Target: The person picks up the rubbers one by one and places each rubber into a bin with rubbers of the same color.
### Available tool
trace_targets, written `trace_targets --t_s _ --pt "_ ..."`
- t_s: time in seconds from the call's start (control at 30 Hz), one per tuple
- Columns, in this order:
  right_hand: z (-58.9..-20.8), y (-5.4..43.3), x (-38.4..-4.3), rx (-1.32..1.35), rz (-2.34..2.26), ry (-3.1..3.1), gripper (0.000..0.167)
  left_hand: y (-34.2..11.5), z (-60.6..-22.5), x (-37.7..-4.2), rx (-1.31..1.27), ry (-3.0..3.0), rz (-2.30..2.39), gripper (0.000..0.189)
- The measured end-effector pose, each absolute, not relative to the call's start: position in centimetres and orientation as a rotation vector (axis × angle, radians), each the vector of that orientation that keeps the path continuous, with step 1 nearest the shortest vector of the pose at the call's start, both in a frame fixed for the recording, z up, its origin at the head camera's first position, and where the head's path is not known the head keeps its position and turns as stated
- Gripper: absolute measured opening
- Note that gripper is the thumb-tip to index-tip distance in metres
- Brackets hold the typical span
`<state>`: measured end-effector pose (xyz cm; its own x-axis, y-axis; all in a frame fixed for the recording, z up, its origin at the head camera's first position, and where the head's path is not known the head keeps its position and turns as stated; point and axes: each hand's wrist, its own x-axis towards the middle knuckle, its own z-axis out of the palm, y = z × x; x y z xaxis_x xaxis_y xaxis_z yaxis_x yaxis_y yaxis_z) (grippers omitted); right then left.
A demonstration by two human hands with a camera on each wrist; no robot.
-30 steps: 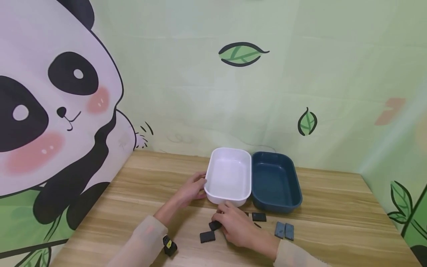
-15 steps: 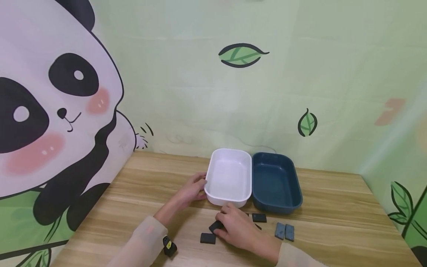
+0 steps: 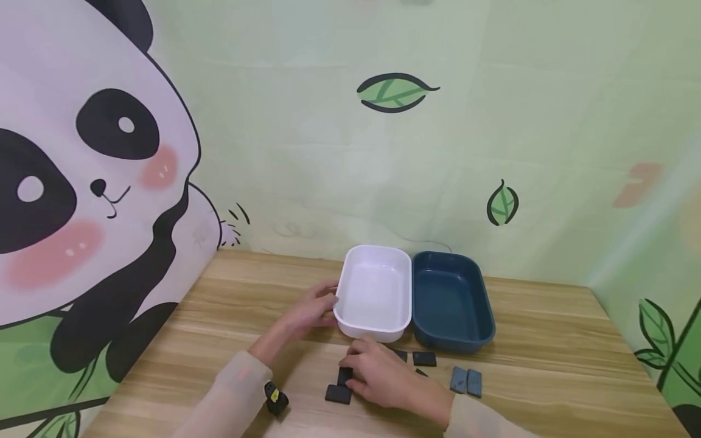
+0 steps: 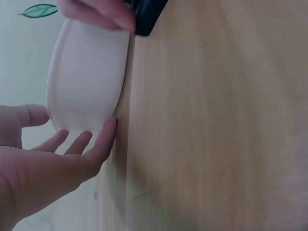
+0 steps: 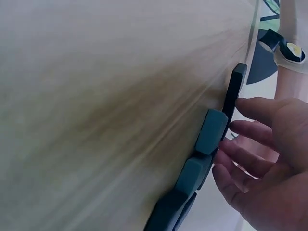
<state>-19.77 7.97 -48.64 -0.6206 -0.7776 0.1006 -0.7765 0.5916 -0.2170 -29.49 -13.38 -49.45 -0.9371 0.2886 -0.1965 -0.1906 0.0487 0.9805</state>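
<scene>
In the head view my left hand (image 3: pixel 317 302) touches the left wall of a white basin (image 3: pixel 378 292). The left wrist view shows its fingertips (image 4: pixel 108 127) against the basin's outer side. My right hand (image 3: pixel 378 374) is low over the table in front of the basin, thumb and fingers curled at a black rectangular tile (image 3: pixel 344 376) that is partly covered by them. Another black tile (image 3: pixel 338 394) lies right below it. In the right wrist view, thick dark bevelled tiles (image 5: pixel 211 131) overlap in a row beside the fingers.
Against the white basin's right side stands a dark blue basin (image 3: pixel 454 298). Two grey-blue tiles (image 3: pixel 474 383) lie side by side at the right. A black tile (image 3: pixel 424 359) sits below the blue basin, with others partly behind my right hand. A black wrist device (image 3: pixel 275 398) is on my left sleeve.
My right hand turns the black tile from slanted to nearly straight and brings it close above the neighbouring black tile. My left hand keeps its place on the white basin.
</scene>
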Motion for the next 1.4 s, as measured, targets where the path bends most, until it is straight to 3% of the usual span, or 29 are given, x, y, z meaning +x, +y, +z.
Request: trace_targets --t_s 0.63,1.03,1.4 --pt "-47.9 7.0 -20.8 -1.43 -0.229 2.742 0.03 -14.3 -50.0 -30.8 0.117 1.917 2.001 0.054" --pt "-46.7 8.1 -20.7 -1.486 -0.426 2.721 0.034 -13.7 -50.5 -31.0 0.161 1.867 2.004 0.054" --pt "-43.4 10.0 -26.1 -1.36 -0.973 2.8 0.037 -13.6 -50.9 -31.2 0.127 1.859 2.02 0.052"
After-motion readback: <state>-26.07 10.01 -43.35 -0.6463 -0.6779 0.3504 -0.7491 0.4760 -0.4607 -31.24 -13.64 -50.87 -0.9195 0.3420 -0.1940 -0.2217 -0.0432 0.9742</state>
